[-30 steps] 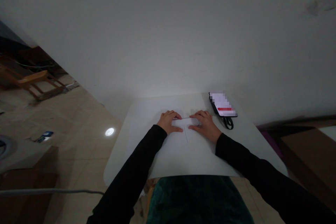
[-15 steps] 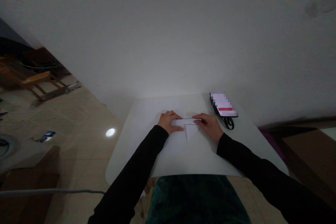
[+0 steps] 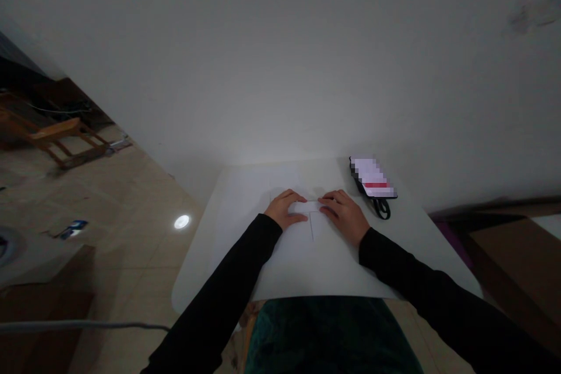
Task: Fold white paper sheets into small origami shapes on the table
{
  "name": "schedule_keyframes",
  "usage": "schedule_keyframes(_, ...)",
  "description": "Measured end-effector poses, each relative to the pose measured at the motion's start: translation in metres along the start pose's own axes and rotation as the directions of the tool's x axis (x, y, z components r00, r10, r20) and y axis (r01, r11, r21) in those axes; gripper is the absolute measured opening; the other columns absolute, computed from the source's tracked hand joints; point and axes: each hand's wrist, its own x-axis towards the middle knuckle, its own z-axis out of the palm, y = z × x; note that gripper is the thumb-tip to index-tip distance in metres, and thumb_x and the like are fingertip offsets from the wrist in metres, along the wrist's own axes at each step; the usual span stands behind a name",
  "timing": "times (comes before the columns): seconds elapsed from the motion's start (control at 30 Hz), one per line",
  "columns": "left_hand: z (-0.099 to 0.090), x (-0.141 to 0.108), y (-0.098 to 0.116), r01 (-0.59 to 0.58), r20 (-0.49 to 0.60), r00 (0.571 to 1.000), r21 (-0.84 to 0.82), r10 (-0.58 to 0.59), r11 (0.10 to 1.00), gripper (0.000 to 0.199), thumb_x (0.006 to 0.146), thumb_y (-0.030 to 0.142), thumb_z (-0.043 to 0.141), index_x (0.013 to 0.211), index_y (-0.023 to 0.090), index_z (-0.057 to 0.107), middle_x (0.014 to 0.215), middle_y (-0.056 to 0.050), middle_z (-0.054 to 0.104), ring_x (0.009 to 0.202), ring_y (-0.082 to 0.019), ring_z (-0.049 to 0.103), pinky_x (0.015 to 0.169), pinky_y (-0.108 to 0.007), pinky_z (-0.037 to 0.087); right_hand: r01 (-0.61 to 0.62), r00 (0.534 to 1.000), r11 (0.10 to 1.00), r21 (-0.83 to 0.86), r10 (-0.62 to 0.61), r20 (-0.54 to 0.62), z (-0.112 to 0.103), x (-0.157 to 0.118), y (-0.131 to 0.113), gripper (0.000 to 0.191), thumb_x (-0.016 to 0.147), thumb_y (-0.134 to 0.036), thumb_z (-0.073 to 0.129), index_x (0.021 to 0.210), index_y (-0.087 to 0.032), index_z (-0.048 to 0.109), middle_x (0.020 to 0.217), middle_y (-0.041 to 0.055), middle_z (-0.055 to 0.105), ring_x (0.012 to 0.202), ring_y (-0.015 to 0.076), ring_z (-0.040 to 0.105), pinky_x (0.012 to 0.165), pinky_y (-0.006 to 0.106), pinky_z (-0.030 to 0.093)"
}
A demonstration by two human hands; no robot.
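A small folded white paper [image 3: 304, 207] lies near the middle of the white table [image 3: 324, 274], with a crease or edge running down from its strip. My left hand [image 3: 284, 209] is at its left end, thumb below and fingers above, closed on the paper. From the right, my right hand [image 3: 346, 216] presses its fingers on the other end of the strip; its thumb is partly hidden. Larger white sheets [image 3: 245, 198] lie flat under and to the left of my left hand.
A phone [image 3: 372, 178] with a lit screen and a black strap [image 3: 382, 208] lies at the table's back right. The wall [image 3: 280, 70] rises behind the table. A wooden chair [image 3: 61, 128] stands far left, and a cable [image 3: 83, 324] crosses at lower left.
My right hand has moved slightly left along the strip, closer to my left hand, and now covers more of the folded paper. My left hand stays in nearly the same place.
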Motion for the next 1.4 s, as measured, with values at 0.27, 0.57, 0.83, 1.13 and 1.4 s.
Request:
schedule_keyframes(0.27,0.0,-0.003,0.005,0.106,-0.033,0.994,0.142,-0.102,0.984,0.053,0.061,0.047,0.073,0.107,0.024,0.058,0.11,-0.005,0.058,0.104,-0.023,0.051,0.091,-0.041,0.037,0.016,0.998,0.994,-0.11,-0.022,-0.06,-0.006,0.0,-0.008,0.016,0.084,-0.019,0.053,0.095,-0.018,0.065,0.095,0.0083,0.062,0.092,0.0221,0.051,0.076,0.035,0.044)
schedule_keyframes(0.57,0.005,-0.005,0.023,0.061,-0.012,0.998,0.09,-0.06,0.994,0.058,0.071,0.035,0.067,0.123,0.026,0.044,0.107,-0.003,0.06,0.103,-0.021,0.052,0.089,-0.038,0.037,0.021,1.0,0.983,-0.185,-0.018,0.021,-0.003,0.003,-0.016,0.017,0.089,-0.015,0.041,0.082,-0.016,0.057,0.076,0.0068,0.059,0.076,0.0201,0.051,0.071,0.033,0.037)
schedule_keyframes(0.83,0.012,-0.011,0.024,0.146,-0.059,0.989,0.249,-0.136,0.957,0.073,0.059,0.058,0.069,0.12,0.024,0.048,0.108,-0.004,0.06,0.101,-0.025,0.052,0.086,-0.042,0.034,0.105,0.993,0.953,-0.284,-0.086,0.078,0.0,0.003,-0.018,0.026,0.085,-0.038,0.052,0.096,-0.014,0.056,0.085,0.0084,0.061,0.083,0.0231,0.053,0.074,0.034,0.036)
schedule_keyframes(1.13,0.005,-0.015,0.031,0.013,-0.024,1.0,0.397,-0.004,0.918,0.046,0.072,0.056,0.058,0.101,0.021,0.062,0.093,-0.006,0.063,0.091,-0.023,0.054,0.08,-0.039,0.037,0.196,0.979,0.954,-0.225,-0.18,0.091,-0.004,0.003,-0.02,0.016,0.088,-0.027,0.049,0.079,-0.016,0.056,0.076,0.0052,0.059,0.077,0.0189,0.05,0.071,0.031,0.035)
schedule_keyframes(1.4,0.009,-0.03,0.04,-0.223,0.039,0.973,0.387,0.226,0.895,0.05,0.08,0.051,0.05,0.114,0.015,0.054,0.108,-0.013,0.06,0.101,-0.025,0.055,0.084,-0.04,0.045,0.297,0.954,0.913,-0.279,-0.273,0.122,-0.005,0.001,-0.024,0.019,0.09,-0.015,0.04,0.082,-0.015,0.057,0.081,0.0073,0.059,0.08,0.0199,0.05,0.073,0.033,0.035)
